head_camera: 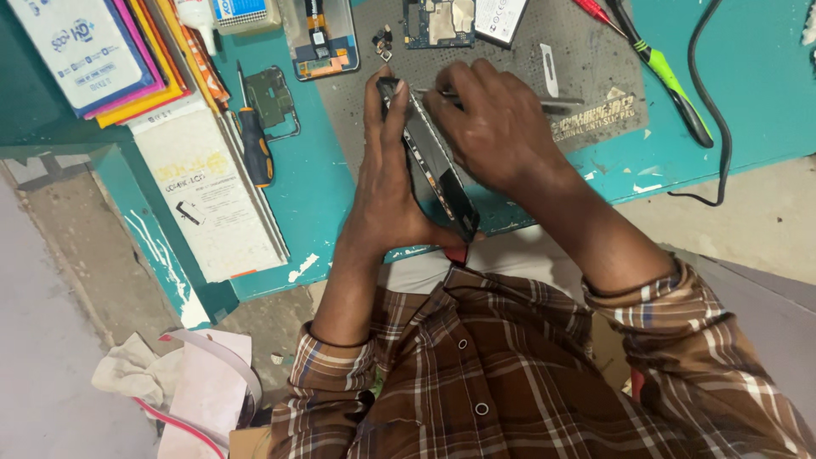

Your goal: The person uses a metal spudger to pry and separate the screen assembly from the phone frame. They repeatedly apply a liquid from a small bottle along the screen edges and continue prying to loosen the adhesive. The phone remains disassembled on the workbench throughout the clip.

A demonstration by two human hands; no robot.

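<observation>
the left hand (384, 183) grips a dark phone (433, 161) tilted up on its long edge, thumb side along one face and the fingers (380, 93) reaching up to its top corner. the phone stands over the near edge of a grey mat (510, 76) that lies on the teal surface (314, 187), its lower end reaching toward the person's lap. the right hand (497, 127) is clenched around a thin metal tool (557, 105), which lies across the top of the phone and points toward its upper end; the fingertips press close to the phone's edge, so the exact contact point cannot be told.

on the mat behind the hands lie a circuit board (438, 21), a few small loose parts (384, 41) and a slim blade (549, 70). a second opened phone (321, 38) lies just off the mat's left edge. further left on the surface are a small screwdriver with an orange and black handle (255, 144), a dark metal frame piece (270, 98) beside it, a long white box (208, 191) and a stack of coloured packets (102, 51). to the right, a green-handled tool (667, 76) and a black cable (710, 102) lie well apart from the hands. crumpled white cloth (140, 374) lies on the floor at lower left.
</observation>
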